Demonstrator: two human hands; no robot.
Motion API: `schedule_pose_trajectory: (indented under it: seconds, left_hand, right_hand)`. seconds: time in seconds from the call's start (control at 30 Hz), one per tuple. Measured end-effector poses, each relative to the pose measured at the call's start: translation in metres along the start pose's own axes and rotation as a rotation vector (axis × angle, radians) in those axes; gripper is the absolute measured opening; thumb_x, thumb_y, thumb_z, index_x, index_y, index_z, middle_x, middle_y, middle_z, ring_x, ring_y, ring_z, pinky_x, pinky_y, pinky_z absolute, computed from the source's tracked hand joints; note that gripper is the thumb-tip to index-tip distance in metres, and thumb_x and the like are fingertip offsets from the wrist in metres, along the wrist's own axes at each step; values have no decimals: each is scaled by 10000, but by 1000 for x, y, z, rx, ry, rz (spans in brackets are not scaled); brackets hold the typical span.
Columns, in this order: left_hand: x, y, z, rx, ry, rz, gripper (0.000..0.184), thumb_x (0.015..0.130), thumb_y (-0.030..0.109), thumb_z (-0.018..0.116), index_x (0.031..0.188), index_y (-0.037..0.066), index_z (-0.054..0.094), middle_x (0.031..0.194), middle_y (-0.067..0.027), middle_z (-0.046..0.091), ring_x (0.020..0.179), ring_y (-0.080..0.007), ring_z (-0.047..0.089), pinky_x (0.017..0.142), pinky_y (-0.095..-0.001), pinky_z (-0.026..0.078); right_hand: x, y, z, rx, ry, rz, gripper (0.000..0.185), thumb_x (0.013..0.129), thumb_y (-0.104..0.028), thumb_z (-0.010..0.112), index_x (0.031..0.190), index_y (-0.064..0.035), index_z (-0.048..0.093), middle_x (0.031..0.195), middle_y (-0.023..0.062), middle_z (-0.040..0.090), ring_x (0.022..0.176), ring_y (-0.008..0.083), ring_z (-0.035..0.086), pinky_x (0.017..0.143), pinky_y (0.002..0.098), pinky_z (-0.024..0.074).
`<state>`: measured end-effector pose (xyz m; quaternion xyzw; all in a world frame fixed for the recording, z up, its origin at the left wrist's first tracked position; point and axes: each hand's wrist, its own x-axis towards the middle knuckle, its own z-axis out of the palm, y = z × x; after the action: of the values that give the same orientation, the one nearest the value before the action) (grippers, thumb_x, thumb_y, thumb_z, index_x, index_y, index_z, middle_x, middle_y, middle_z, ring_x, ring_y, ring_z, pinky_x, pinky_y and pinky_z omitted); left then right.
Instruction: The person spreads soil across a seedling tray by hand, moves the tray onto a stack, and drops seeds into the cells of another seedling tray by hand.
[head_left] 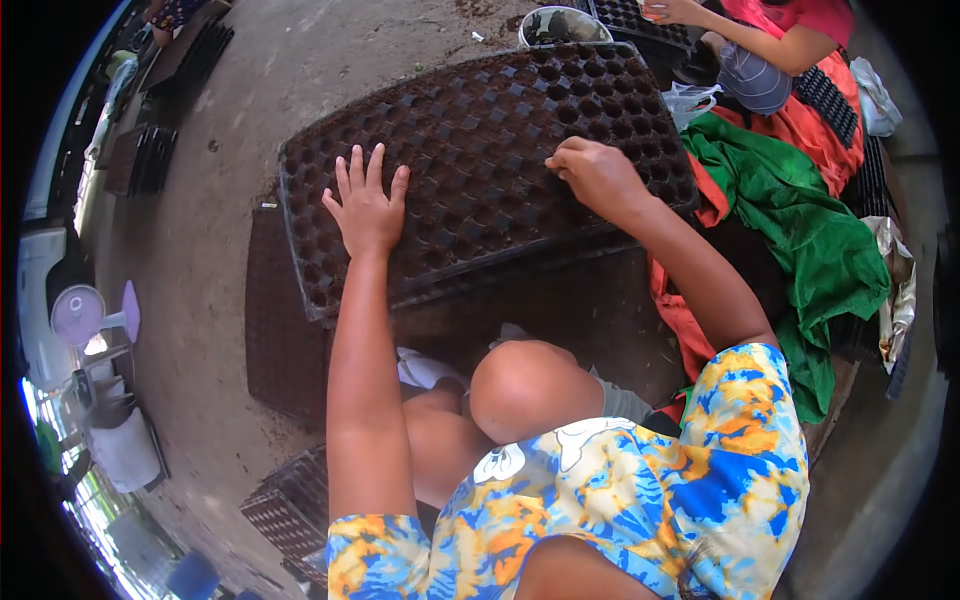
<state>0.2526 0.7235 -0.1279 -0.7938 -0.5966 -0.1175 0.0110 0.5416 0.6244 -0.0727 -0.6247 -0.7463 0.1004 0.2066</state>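
Observation:
A black seedling tray filled with dark soil lies tilted in front of my knees. Many of its cells show hollows in the soil, most clearly toward the far right. My left hand rests on the tray's left part with its fingers spread, holding nothing. Over the right-middle cells, my right hand is closed, thumb and fingers pinched together and pointing left. Whatever sits between those fingertips, if anything, is too small or hidden to make out.
A white bucket stands behind the tray. To the right lie green cloth and orange cloth, near another person's arm. Stacked trays stand at lower left, more dark trays farther off. A fan is at far left.

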Motion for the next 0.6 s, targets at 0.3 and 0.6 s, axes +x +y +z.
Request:
schedule_pose_trajectory:
  seconds: [0.3,0.6]
  left_hand:
    - [1,0,0,1,12,5,551,899,561,350,1357,256,384,1447,-49,305,1360,-254,207,1049,-561,158]
    - [2,1,-2,-5,3,-1,555,900,563,345,1360,254,381,1449,-47,300,1361,-251,201,1052,-555,151]
  right_hand:
    - [32,14,6,19,7,46,125,734,-68,627,852,-73,668,885,94,636,825,305,617,751,384,497]
    - [74,26,3,-101,-38,30,139,729,-55,614,853,-83,672,883,104,637,862,296,615,761,392,497]
